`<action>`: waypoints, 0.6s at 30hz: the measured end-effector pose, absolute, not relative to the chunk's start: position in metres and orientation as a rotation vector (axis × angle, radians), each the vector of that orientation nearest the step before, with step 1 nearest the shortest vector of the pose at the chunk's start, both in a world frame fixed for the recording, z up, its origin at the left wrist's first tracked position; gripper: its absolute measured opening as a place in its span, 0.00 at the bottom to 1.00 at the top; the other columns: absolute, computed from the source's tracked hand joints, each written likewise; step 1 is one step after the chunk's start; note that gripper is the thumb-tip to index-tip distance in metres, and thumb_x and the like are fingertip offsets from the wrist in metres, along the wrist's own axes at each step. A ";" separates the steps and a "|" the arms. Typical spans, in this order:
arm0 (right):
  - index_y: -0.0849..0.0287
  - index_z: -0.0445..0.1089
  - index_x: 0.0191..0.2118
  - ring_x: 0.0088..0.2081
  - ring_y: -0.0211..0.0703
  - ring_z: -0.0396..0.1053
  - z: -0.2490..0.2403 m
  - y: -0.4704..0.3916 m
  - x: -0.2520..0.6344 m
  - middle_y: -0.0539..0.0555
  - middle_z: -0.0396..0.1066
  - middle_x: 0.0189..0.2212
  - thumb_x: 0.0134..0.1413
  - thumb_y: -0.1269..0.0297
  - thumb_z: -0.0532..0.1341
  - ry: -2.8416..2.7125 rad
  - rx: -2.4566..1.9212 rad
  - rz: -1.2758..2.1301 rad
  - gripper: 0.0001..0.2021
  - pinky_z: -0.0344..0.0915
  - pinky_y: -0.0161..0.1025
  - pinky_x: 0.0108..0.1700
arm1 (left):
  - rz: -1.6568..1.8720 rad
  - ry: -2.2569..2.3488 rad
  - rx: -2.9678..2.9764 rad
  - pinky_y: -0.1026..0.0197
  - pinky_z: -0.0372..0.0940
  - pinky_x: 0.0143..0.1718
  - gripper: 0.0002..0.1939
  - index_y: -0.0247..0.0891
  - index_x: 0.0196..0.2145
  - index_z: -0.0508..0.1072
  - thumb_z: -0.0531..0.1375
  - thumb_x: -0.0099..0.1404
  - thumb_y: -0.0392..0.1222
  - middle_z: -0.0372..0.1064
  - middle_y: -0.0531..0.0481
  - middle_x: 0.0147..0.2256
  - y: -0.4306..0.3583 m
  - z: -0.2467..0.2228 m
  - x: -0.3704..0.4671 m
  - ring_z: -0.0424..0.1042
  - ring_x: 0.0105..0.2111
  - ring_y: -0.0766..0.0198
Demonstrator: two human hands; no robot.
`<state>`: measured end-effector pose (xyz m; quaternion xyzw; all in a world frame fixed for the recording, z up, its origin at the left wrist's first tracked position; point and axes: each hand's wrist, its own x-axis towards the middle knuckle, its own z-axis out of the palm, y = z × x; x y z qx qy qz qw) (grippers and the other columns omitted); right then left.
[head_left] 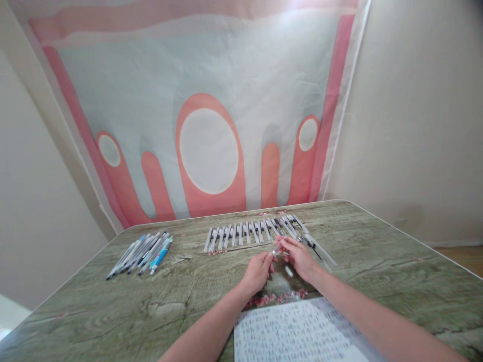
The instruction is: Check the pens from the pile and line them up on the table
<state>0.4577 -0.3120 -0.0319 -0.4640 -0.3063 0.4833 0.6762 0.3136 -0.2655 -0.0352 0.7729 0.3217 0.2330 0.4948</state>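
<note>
My left hand [257, 272] is closed in a pinch on the white end of a small translucent pen part [278, 247]. The fingers of my right hand [299, 257] are closed around its other end, so the part bridges both hands. Fingers cover much of it, and its exact kind is hard to make out. Below my right hand a short white piece [289, 271] lies on the table. Just beyond my hands runs a row of clear pen barrels [240, 234] with dark tips or caps between them. Some barrels and dark parts [315, 245] lie right of my right hand.
A bundle of pens [145, 253], some with blue barrels, lies on the left of the wood-patterned table [158, 306]. In front of me is a sheet covered in handwriting [294, 332], partly under my right forearm. Behind the table hangs a pink and grey cloth [211, 60].
</note>
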 end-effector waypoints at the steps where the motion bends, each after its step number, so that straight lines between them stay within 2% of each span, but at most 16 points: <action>1: 0.56 0.67 0.36 0.25 0.34 0.63 -0.032 -0.312 0.457 0.50 0.69 0.31 0.40 0.54 0.61 -0.681 -1.041 1.100 0.16 0.54 0.30 0.19 | 0.563 0.782 1.882 0.68 0.54 0.21 0.26 0.33 0.32 0.68 0.41 0.60 0.57 0.62 0.53 0.20 -0.265 -0.035 0.314 0.57 0.17 0.72; 4: 0.56 0.67 0.32 0.23 0.34 0.62 -0.033 -0.313 0.453 0.49 0.67 0.26 0.41 0.52 0.60 -0.690 -1.079 1.061 0.14 0.53 0.30 0.18 | 0.578 0.782 1.949 0.67 0.54 0.23 0.25 0.33 0.30 0.69 0.42 0.60 0.56 0.63 0.52 0.20 -0.265 -0.035 0.313 0.58 0.19 0.70; 8: 0.58 0.65 0.25 0.21 0.33 0.59 -0.035 -0.314 0.451 0.48 0.65 0.21 0.37 0.53 0.63 -0.706 -1.140 0.939 0.14 0.54 0.29 0.18 | 0.571 0.774 2.006 0.66 0.55 0.26 0.25 0.34 0.30 0.70 0.42 0.60 0.55 0.64 0.51 0.21 -0.265 -0.033 0.313 0.60 0.21 0.69; 14: 0.58 0.67 0.34 0.23 0.34 0.62 -0.035 -0.312 0.457 0.49 0.67 0.25 0.35 0.58 0.64 -0.674 -1.075 1.013 0.16 0.54 0.30 0.19 | 0.497 0.774 1.963 0.67 0.54 0.23 0.27 0.33 0.30 0.68 0.39 0.60 0.57 0.64 0.52 0.20 -0.265 -0.036 0.314 0.59 0.17 0.71; 18: 0.56 0.66 0.38 0.24 0.33 0.63 -0.034 -0.313 0.458 0.49 0.68 0.29 0.39 0.58 0.63 -0.654 -1.031 1.073 0.17 0.55 0.29 0.19 | 0.490 0.751 1.938 0.68 0.54 0.22 0.27 0.33 0.29 0.68 0.39 0.60 0.57 0.64 0.52 0.20 -0.264 -0.037 0.314 0.58 0.17 0.71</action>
